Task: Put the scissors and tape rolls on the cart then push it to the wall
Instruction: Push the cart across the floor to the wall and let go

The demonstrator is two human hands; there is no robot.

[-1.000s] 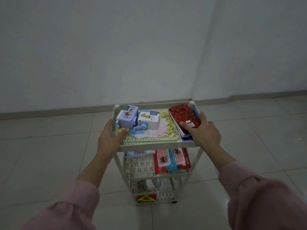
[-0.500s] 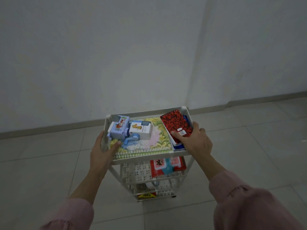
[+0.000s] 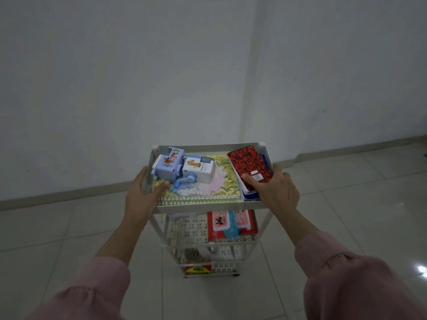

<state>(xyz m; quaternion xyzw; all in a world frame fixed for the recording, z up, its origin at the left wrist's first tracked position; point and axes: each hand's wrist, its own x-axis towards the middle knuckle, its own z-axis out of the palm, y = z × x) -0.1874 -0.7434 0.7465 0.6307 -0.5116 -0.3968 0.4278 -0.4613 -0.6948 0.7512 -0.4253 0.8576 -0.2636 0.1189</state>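
Dim, flat indoor light with a cool grey-green cast; a bright glare spot on the floor tiles (image 3: pixel 422 270) at lower right. Wide-angle bending curves the frame edges, and the sleeves (image 3: pixel 360 287) at bottom look soft.

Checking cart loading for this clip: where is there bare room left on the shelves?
Top shelf of the white three-tier cart is crowded: two small box-shaped sharpeners on a floral spiral notebook, red spiral notepad at right. Both hands, left hand and right hand, grip its sides. The middle shelf's left half, beside the red wipe packs, is bare.
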